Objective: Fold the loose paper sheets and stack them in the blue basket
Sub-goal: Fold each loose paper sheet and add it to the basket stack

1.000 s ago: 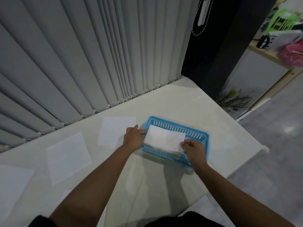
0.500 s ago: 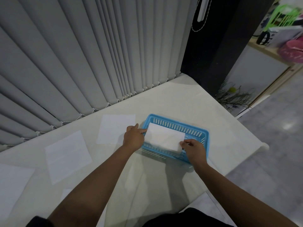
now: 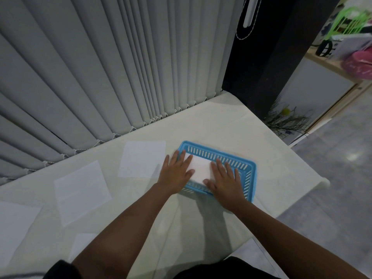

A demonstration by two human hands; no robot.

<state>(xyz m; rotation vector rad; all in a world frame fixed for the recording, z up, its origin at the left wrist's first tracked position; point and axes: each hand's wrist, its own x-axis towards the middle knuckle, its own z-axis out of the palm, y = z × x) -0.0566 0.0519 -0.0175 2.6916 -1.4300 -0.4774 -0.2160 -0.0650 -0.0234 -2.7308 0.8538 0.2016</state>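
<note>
Blue basket [image 3: 253, 172]: centre-right in my view.
Sheet [image 3: 200, 168]: folded, inside it.
Hands: left hand [image 3: 177, 172], right hand [image 3: 225, 180], fingers [image 3: 182, 158] straight, pressing sheet flat.

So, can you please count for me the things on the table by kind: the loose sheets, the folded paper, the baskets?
Loose sheets: 4 (one partly hidden by the left arm)
Folded paper, in the basket: 1 visible
Blue basket: 1
Total: 6
</note>
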